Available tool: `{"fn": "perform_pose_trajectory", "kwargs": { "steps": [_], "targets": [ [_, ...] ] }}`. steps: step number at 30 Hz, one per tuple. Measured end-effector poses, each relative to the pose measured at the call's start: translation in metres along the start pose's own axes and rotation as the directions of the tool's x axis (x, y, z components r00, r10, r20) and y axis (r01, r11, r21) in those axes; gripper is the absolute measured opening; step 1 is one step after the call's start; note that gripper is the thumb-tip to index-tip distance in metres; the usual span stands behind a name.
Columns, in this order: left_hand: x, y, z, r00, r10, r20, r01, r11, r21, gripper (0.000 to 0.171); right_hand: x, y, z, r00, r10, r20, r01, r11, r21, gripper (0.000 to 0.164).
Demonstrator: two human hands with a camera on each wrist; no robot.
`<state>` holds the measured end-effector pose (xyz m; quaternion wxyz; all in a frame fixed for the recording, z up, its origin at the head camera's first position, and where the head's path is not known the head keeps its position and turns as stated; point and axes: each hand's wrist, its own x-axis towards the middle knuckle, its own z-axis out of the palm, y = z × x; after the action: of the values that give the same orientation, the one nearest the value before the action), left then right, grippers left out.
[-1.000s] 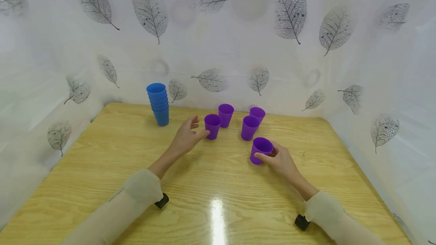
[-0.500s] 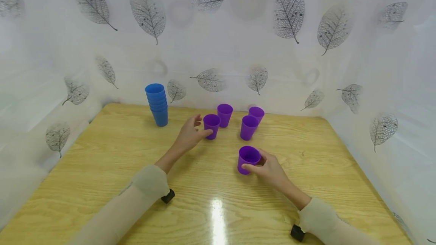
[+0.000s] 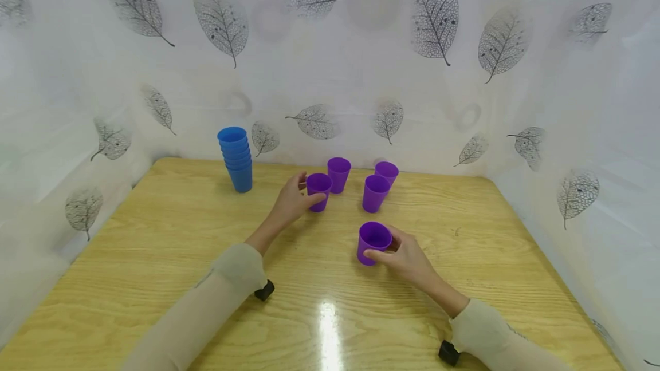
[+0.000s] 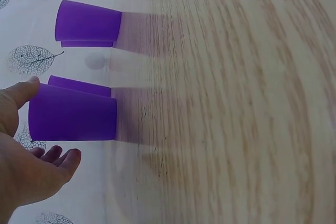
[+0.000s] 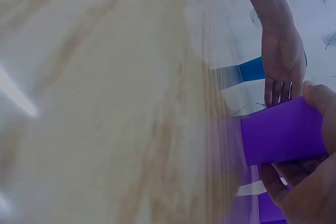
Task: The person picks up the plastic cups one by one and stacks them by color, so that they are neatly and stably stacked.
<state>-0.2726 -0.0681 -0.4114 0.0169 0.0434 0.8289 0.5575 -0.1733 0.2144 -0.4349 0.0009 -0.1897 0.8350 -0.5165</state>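
My right hand (image 3: 409,256) grips a purple cup (image 3: 367,252) with the thumb on its near side and the fingers on the far side. The cup is upright, mouth up; in the right wrist view it is the large purple cup (image 5: 283,132) between thumb and fingers. Farther back, my left hand (image 3: 291,202) reaches round a second purple cup (image 3: 317,202) standing on the table. In the left wrist view the thumb lies near that cup's (image 4: 73,114) rim, while the other fingers (image 4: 65,163) are apart from its side.
Just behind the left hand's cup stands another purple cup (image 3: 338,179). Two more purple cups, the nearer one (image 3: 374,196) and the farther one (image 3: 389,172), stand right of it. A stack of blue cups (image 3: 240,173) stands at back left on the wooden table (image 3: 170,233).
My right hand has brought its purple cup leftward and nearer to me, then nearly stopped. The left hand has edged right, its thumb now in front of the other cup.
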Motion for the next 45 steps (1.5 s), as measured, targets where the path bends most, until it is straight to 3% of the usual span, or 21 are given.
{"fn": "perform_pose_trajectory", "kwargs": {
  "steps": [16, 22, 27, 32, 45],
  "targets": [
    [0.005, 0.006, 0.007, 1.0, 0.022, -0.003, -0.022, 1.0, -0.014, 0.088, -0.003, -0.011, 0.013, 0.998, -0.032, 0.063, 0.029, 0.999, 0.045, 0.05],
    [0.006, 0.003, 0.008, 0.998, 0.053, -0.023, -0.053, 0.998, 0.015, 0.075, -0.005, -0.011, 0.016, 0.994, -0.047, 0.098, 0.04, 0.997, 0.068, 0.051],
    [0.005, 0.004, 0.008, 0.999, 0.037, -0.031, -0.036, 0.999, 0.04, 0.074, -0.006, -0.009, 0.016, 0.994, -0.05, 0.093, 0.044, 0.997, 0.065, 0.051],
    [0.001, 0.004, 0.005, 0.999, 0.028, -0.026, -0.027, 0.999, 0.043, 0.076, -0.007, -0.009, 0.017, 0.995, -0.051, 0.085, 0.046, 0.997, 0.056, 0.051],
    [-0.024, 0.015, -0.016, 0.996, 0.083, 0.016, -0.083, 0.996, 0.028, 0.077, -0.01, -0.01, 0.019, 0.997, -0.029, 0.066, 0.024, 0.997, 0.072, 0.055]
  ]
}}
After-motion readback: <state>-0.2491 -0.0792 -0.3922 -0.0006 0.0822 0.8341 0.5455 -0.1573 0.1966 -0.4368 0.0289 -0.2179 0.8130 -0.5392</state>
